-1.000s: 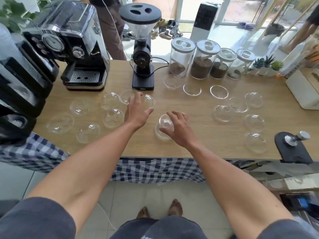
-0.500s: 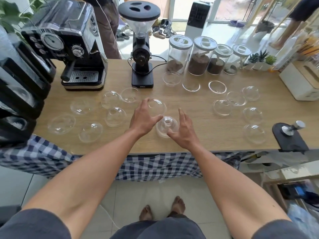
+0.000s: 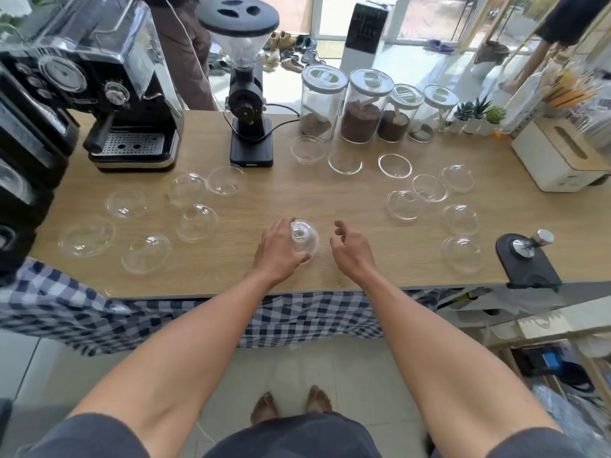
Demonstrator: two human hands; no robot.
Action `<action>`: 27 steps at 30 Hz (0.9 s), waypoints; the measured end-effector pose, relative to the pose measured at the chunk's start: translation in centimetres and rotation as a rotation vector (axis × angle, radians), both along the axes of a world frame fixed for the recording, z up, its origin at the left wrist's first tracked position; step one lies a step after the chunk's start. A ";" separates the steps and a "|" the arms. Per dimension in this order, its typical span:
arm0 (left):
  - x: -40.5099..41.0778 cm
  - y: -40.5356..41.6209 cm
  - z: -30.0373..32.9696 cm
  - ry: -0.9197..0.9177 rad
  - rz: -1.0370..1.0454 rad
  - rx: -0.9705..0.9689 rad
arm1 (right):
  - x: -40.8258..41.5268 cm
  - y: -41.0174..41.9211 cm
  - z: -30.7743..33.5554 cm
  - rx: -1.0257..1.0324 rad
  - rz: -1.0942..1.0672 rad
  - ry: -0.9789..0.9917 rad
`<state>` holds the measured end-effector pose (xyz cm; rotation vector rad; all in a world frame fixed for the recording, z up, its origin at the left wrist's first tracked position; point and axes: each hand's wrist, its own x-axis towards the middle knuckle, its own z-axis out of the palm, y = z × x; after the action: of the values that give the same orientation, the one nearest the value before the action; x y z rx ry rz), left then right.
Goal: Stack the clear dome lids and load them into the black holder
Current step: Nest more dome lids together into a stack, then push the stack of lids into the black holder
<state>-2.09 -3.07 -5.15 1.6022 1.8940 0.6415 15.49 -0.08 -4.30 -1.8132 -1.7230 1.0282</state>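
Observation:
My left hand [image 3: 281, 249] grips a small stack of clear dome lids [image 3: 303, 240] near the front middle of the wooden counter [image 3: 297, 200], fingers and thumb curled round it. My right hand [image 3: 352, 251] hovers just right of the stack, fingers loosely curled, holding nothing. Several loose dome lids lie to the left, such as one lid [image 3: 196, 222], and several more to the right, such as another lid [image 3: 461, 219]. A black holder [image 3: 20, 180] stands at the far left edge, partly cut off.
An espresso machine [image 3: 109, 94] and a black grinder [image 3: 248, 104] stand at the back. Coffee jars [image 3: 360, 107] line the back middle. A white box [image 3: 558, 157] sits at the right, a tamper on a black mat [image 3: 525, 256] at the front right.
My left hand came over and took hold of the lid stack. My right hand let go of it and drew away to the right.

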 end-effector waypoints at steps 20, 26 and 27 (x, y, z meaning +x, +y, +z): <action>0.3 -0.5 -1.3 -1.035 0.820 -0.147 | -3.6 1.6 -0.9 -0.253 -0.162 0.492; -1.6 0.4 0.9 -1.047 0.872 -0.051 | -5.1 3.3 1.6 -0.241 -0.077 0.564; -2.1 0.6 1.8 -1.032 0.876 -0.017 | -5.8 3.6 2.3 -0.221 -0.052 0.576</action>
<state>-4.23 -2.51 -3.33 0.1555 1.6202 1.4304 9.66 3.51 -1.97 -1.4648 -1.2444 1.5797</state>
